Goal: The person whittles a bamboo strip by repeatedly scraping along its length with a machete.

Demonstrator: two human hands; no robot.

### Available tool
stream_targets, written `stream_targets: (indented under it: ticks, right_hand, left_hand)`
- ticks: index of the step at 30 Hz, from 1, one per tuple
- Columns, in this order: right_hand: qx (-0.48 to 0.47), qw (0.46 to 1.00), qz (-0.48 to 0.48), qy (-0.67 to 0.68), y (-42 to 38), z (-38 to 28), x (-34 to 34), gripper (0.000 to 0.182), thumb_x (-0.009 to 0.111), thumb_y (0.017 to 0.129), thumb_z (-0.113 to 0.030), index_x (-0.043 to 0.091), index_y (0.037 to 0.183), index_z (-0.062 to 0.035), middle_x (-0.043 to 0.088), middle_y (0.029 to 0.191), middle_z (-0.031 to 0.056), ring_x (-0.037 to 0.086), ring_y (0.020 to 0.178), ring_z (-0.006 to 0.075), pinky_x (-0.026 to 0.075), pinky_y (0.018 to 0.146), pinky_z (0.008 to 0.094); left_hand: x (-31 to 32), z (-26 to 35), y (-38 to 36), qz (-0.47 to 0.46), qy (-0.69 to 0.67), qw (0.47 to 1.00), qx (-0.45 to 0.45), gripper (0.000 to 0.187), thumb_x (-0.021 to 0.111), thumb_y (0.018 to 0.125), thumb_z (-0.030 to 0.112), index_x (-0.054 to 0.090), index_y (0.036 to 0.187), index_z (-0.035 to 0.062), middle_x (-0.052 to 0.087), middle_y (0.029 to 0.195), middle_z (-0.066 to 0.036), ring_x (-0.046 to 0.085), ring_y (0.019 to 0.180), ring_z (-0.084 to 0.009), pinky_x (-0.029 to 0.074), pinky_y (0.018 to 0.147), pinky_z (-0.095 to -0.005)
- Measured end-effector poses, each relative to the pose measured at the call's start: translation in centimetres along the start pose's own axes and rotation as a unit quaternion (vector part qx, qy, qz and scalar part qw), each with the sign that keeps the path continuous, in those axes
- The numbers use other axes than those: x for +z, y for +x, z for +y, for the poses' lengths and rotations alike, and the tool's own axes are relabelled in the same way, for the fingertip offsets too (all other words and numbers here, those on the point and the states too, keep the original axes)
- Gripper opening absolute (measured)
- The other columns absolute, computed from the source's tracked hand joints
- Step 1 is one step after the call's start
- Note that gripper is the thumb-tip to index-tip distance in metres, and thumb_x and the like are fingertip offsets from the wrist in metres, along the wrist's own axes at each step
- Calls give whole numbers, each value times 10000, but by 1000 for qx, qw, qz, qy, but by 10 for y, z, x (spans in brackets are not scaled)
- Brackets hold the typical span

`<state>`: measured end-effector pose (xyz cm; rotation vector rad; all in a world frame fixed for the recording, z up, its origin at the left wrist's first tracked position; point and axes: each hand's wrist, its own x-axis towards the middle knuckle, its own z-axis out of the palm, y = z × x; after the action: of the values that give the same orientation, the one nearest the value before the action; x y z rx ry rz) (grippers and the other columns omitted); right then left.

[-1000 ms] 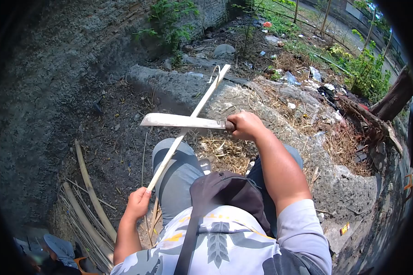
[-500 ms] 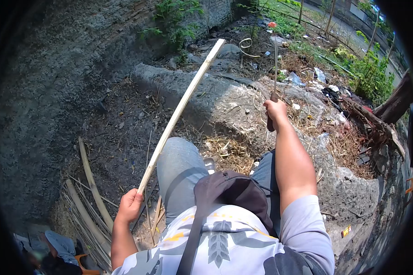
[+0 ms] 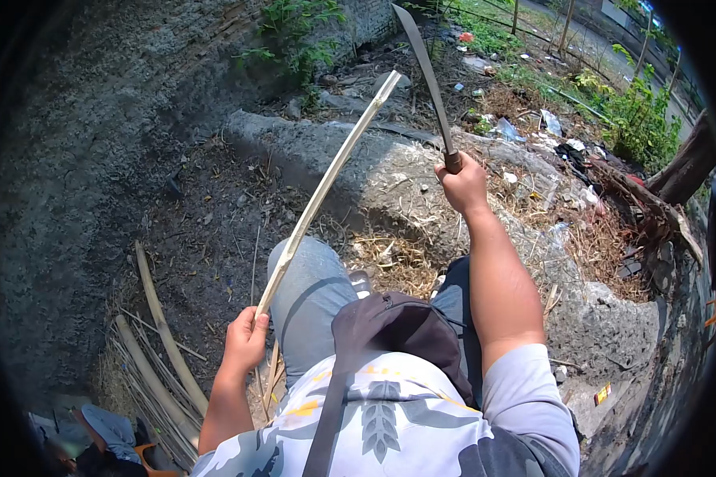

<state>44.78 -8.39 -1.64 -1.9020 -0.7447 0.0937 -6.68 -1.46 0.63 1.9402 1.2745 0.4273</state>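
My left hand [image 3: 247,340] is closed round the lower end of a long, pale split bamboo strip [image 3: 324,188]. The strip slants up and away to the right over my left knee, and its grooved side shows. In my right hand [image 3: 463,183] is the dark handle of a machete [image 3: 431,79]. Its long blade points up and leans left, the curved tip beyond the far end of the strip. Between blade and strip there appears to be a gap.
Several bamboo poles and thin strips [image 3: 155,298] lie on the ground at lower left. A rough wall [image 3: 79,159] rises on the left. Ahead runs a low concrete ledge [image 3: 310,151]. Litter [image 3: 553,123] and a tree stump [image 3: 684,171] are at right. Another person's leg [image 3: 111,429] shows at lower left.
The machete has tilted left and its blade now shows broadside. My left hand has moved up and right, and the strip has turned. A pale curl near the blade is out of sight.
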Motion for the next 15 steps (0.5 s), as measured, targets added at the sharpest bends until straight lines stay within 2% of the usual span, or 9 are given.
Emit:
stream_targets:
  ticks: [3,4,5,7,8,9,11,12,15]
  right_hand:
    - [-111,991,-71,-39,-17,-28,-6,244,804,860,-248,670,892,-46,688,758,139,651,674,274,518,674,395]
    - [-142,983,-93,-70,-20,-30,-3,230,797,867,-241,673,914,-53,700,798,170,670,706,343,520,678,421]
    - [-163,971,-120,-123,-25,-34,0,217,790,839,-247,678,919,-80,716,830,170,691,771,394,536,681,451]
    - [-244,930,-169,-216,-35,-39,8,218,782,788,-252,683,920,-110,718,833,158,705,803,397,558,697,479]
    - [-287,912,-181,-231,-42,-45,12,221,776,739,-252,675,893,-130,717,816,132,714,796,379,574,715,497]
    - [-332,891,-204,-233,-46,-47,20,196,776,725,-232,667,860,-140,723,810,100,721,776,353,575,715,488]
    - [-365,865,-227,-258,-56,-50,33,174,769,721,-224,661,837,-150,719,791,83,725,766,335,575,710,479]
    - [-383,854,-240,-258,-59,-54,36,116,731,764,-190,685,850,-127,722,740,94,735,740,332,572,715,456]
    - [-363,861,-245,-260,-55,-48,39,159,752,730,-227,664,835,-147,715,788,85,724,770,344,576,723,473]
  left_hand:
    - [15,-3,2,-10,-20,1000,3,284,666,1042,284,684,1138,17,610,791,14,521,740,-58,450,654,-271]
    - [21,-2,4,-2,-30,999,22,317,685,1034,306,683,1152,12,653,887,-3,544,797,-72,471,715,-270]
    - [24,0,6,0,-47,999,10,330,694,1030,315,682,1157,11,653,896,0,545,805,-71,470,724,-266]
    - [25,12,15,5,-82,997,-14,356,711,1021,332,680,1166,8,651,915,6,546,821,-71,468,744,-258]
    - [28,15,21,22,-61,998,27,405,640,1061,401,676,1153,8,600,879,28,510,793,-58,433,710,-237]
    - [28,12,26,0,-83,997,1,418,602,1076,419,676,1132,11,588,864,32,500,773,-59,423,691,-239]
    - [26,4,36,-43,-124,990,-50,462,528,1105,454,677,1089,17,565,833,41,479,734,-62,404,654,-243]
    - [30,17,34,-34,-136,982,-124,524,430,1134,467,676,998,24,568,784,33,471,686,-78,397,618,-269]
    - [38,12,34,-3,-66,997,-28,505,438,1136,436,679,945,35,535,719,23,465,660,-80,395,592,-290]
